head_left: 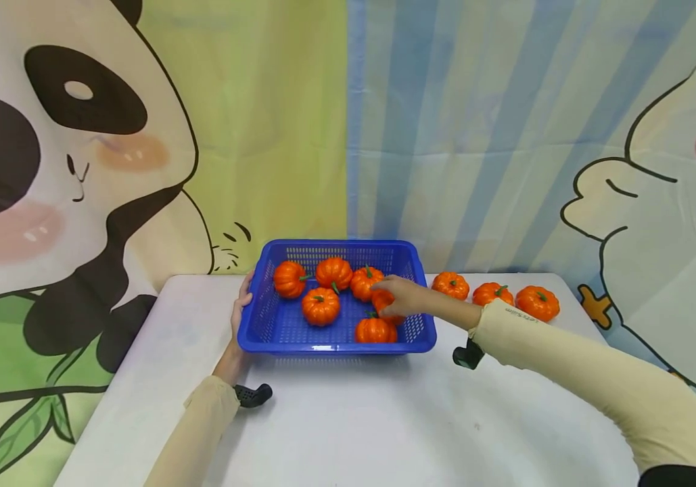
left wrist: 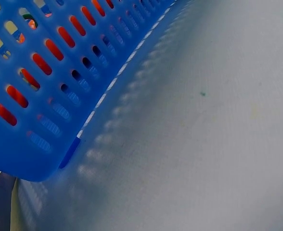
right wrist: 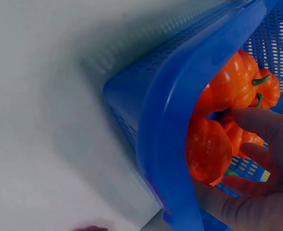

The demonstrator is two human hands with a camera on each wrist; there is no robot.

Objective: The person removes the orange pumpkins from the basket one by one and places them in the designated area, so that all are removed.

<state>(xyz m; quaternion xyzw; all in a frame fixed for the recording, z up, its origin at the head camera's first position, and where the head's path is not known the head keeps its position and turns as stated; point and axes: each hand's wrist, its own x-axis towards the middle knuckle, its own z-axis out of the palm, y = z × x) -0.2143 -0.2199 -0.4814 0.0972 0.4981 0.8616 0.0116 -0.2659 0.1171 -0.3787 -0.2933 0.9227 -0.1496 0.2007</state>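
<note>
A blue plastic basket [head_left: 335, 348] stands on a white table with several orange toy pumpkins inside, such as one with a green stem [head_left: 320, 307]. My left hand [head_left: 239, 311] rests against the basket's left side, fingers along the rim. My right hand [head_left: 404, 295] reaches over the right rim, low inside the basket. Its fingers are spread about a pumpkin [right wrist: 209, 149] lying near the right wall. In the right wrist view gaps show between that pumpkin and the nearest fingertips; the thumb tip is partly hidden.
Right of the basket, three more pumpkins sit in a row: one near the basket [head_left: 450, 285], a middle one [head_left: 492, 293] partly behind my sleeve, and an outer one [head_left: 538, 303]. A printed curtain [head_left: 299, 135] hangs behind the table [head_left: 335, 419].
</note>
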